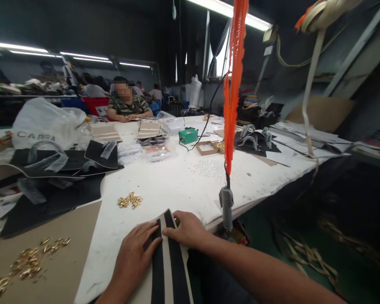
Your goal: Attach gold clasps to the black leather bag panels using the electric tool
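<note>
A beige panel with black stripes (166,261) lies slanted at the table's near edge, its lower end running out of view. My left hand (137,249) rests on the panel's left side, fingers stretched out and thumb apart. At the upper right edge, my right hand (187,230) grips the panel, with its thumb on top and the other fingers curled over the edge and partly hidden. Just beyond the panel sits a small pile of gold-coloured metal hardware (130,200).
A grey hand tool (227,207) hangs from an orange strap (233,93) right of my hands. More gold hardware (27,262) lies on brown board at left, near dark pieces with wrapped handles (60,162). A green box (188,135) and a seated person (128,104) are farther back.
</note>
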### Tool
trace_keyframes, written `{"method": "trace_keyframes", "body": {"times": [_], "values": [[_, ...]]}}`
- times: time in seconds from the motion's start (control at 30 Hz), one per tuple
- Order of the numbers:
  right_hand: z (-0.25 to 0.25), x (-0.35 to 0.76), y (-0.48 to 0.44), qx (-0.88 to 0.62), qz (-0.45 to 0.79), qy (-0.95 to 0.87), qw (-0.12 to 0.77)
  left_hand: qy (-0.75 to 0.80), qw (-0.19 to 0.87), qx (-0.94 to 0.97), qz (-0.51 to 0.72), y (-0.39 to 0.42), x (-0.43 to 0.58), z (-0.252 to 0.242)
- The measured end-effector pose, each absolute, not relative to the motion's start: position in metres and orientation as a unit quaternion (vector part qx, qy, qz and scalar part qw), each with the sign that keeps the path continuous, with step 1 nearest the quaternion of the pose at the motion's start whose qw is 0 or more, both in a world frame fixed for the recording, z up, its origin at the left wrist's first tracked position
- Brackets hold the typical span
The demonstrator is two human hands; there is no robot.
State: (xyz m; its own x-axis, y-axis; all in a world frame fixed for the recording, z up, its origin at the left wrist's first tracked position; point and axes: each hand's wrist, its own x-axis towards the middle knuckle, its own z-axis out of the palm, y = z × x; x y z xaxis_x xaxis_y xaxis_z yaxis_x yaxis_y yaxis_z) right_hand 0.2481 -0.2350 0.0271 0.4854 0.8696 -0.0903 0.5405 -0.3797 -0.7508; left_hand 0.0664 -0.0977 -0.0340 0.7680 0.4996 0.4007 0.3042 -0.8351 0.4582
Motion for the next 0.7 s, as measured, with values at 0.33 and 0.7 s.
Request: {"method": "trace_keyframes", "body": {"times": [0.33, 0.7], "values": [[-0.001, 0.322, -0.361, -0.887, -0.066, -0.225, 0.399, 0.226, 0.193, 0.916, 0.270, -0.084, 0.072, -0.043], [-0.006, 0.397, -0.392, -0.933, -0.050, -0.221, 0.279, 0.223, 0.190, 0.918, 0.268, -0.078, 0.073, -0.047]]}}
